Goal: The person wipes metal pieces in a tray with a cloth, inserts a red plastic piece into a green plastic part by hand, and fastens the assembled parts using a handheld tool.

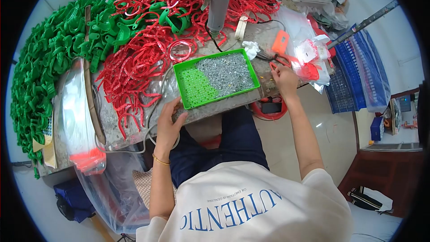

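Observation:
A shallow green tray [186, 90] lies on the table in front of me. Small silvery metal pieces [228, 74] fill its right and middle part, while its perforated floor shows at the left. At the table's front edge, by the tray's near left corner, my left hand [171, 123] is open with thumb and fingers apart. My right hand [285, 79] is to the right of the tray, its fingers closed on the red handle of a pair of scissors [282, 59]. A crumpled white tissue [251, 49] lies just behind the tray's far right corner.
Red strap-like pieces [148, 62] heap behind and left of the tray. Green plastic parts [58, 40] pile at the far left. A grey post [219, 4] rises behind the tray. An orange item [281, 42] and clear plastic bags [295, 24] lie at the right.

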Demonstrator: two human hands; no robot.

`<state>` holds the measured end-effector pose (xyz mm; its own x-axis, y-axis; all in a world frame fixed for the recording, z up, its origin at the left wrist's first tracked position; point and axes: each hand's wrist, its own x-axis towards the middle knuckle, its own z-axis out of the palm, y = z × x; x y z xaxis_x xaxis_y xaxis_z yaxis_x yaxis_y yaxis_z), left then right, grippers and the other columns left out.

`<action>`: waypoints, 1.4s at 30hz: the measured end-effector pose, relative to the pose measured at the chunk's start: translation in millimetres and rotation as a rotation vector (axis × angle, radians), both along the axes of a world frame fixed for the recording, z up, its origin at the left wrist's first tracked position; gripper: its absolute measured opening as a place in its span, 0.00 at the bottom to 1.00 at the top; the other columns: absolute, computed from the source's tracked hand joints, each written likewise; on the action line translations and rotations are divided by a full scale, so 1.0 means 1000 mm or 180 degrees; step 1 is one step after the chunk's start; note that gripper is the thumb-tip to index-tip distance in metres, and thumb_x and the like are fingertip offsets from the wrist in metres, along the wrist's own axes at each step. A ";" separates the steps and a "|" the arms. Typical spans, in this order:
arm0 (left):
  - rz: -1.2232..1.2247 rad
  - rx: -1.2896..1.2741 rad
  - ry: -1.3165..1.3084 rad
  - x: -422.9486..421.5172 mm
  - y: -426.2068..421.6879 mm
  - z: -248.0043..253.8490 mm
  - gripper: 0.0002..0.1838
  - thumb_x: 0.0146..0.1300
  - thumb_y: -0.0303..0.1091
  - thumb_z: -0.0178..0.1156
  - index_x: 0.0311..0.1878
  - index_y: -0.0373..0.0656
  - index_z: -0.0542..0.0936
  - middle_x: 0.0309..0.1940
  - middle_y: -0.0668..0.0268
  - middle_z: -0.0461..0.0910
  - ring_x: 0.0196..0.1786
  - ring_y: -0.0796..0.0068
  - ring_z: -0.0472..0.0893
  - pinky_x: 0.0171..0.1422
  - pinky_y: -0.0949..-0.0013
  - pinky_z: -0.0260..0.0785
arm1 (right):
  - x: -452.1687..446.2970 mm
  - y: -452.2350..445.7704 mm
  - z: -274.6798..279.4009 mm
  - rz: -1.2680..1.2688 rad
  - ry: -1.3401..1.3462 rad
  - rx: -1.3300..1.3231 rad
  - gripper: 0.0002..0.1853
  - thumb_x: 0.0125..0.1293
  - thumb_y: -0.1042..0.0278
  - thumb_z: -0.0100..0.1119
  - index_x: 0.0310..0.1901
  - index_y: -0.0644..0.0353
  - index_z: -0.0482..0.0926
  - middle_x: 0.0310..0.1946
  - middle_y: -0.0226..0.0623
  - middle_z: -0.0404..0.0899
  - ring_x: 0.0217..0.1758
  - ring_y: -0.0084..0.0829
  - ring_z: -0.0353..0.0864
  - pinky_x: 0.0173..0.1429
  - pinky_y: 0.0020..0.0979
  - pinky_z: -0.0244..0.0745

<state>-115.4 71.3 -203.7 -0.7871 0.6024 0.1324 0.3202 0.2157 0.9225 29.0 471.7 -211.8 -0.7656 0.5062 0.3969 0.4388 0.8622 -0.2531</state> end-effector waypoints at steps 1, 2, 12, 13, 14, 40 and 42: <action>0.0012 -0.0001 0.0048 0.000 0.000 0.000 0.26 0.59 0.22 0.64 0.63 0.41 0.74 0.48 0.58 0.78 0.51 0.64 0.78 0.59 0.67 0.70 | -0.002 0.002 -0.005 -0.0086 0.0080 -0.0018 0.10 0.58 0.64 0.67 0.31 0.62 0.79 0.27 0.45 0.79 0.33 0.47 0.80 0.36 0.44 0.72; 0.0062 0.0004 0.0073 0.000 0.000 -0.004 0.26 0.59 0.22 0.64 0.63 0.41 0.74 0.48 0.58 0.78 0.51 0.64 0.78 0.59 0.67 0.70 | -0.009 0.006 -0.010 -0.0145 0.0176 -0.0032 0.10 0.58 0.63 0.67 0.31 0.62 0.79 0.27 0.46 0.79 0.32 0.47 0.80 0.36 0.43 0.73; 0.0346 -0.0063 0.0576 -0.023 -0.029 0.064 0.19 0.62 0.27 0.66 0.56 0.39 0.80 0.46 0.61 0.83 0.51 0.71 0.82 0.58 0.68 0.72 | -0.031 -0.048 0.058 -0.0030 0.0339 -0.0405 0.12 0.63 0.62 0.65 0.34 0.63 0.79 0.29 0.42 0.78 0.30 0.38 0.78 0.37 0.37 0.72; 0.0408 0.0052 0.0642 -0.041 -0.032 0.075 0.18 0.62 0.29 0.65 0.55 0.39 0.80 0.45 0.60 0.84 0.48 0.69 0.83 0.55 0.67 0.73 | -0.031 -0.057 0.064 0.0020 0.0313 -0.0407 0.12 0.63 0.62 0.65 0.34 0.63 0.79 0.29 0.42 0.78 0.30 0.38 0.78 0.37 0.37 0.72; 0.0466 0.0161 0.0707 -0.063 -0.034 0.086 0.17 0.62 0.30 0.65 0.54 0.40 0.81 0.44 0.60 0.84 0.46 0.67 0.83 0.52 0.67 0.74 | -0.031 -0.067 0.067 0.0260 0.0440 -0.0692 0.12 0.64 0.63 0.65 0.34 0.64 0.78 0.29 0.40 0.77 0.29 0.36 0.76 0.37 0.35 0.71; -0.0178 -0.0496 0.2781 -0.012 -0.053 0.090 0.13 0.54 0.24 0.59 0.45 0.42 0.80 0.45 0.58 0.81 0.41 0.57 0.81 0.44 0.60 0.73 | -0.070 -0.218 0.110 0.1834 0.0689 -0.4010 0.12 0.68 0.70 0.60 0.52 0.62 0.79 0.36 0.30 0.80 0.35 0.19 0.76 0.40 0.22 0.72; -0.0722 -0.0622 0.2512 0.016 -0.062 0.080 0.14 0.53 0.25 0.60 0.45 0.43 0.79 0.48 0.59 0.80 0.42 0.58 0.80 0.45 0.60 0.73 | -0.073 -0.230 0.116 0.2111 0.0007 -0.3424 0.13 0.69 0.68 0.60 0.53 0.61 0.80 0.31 0.31 0.79 0.31 0.19 0.75 0.37 0.23 0.71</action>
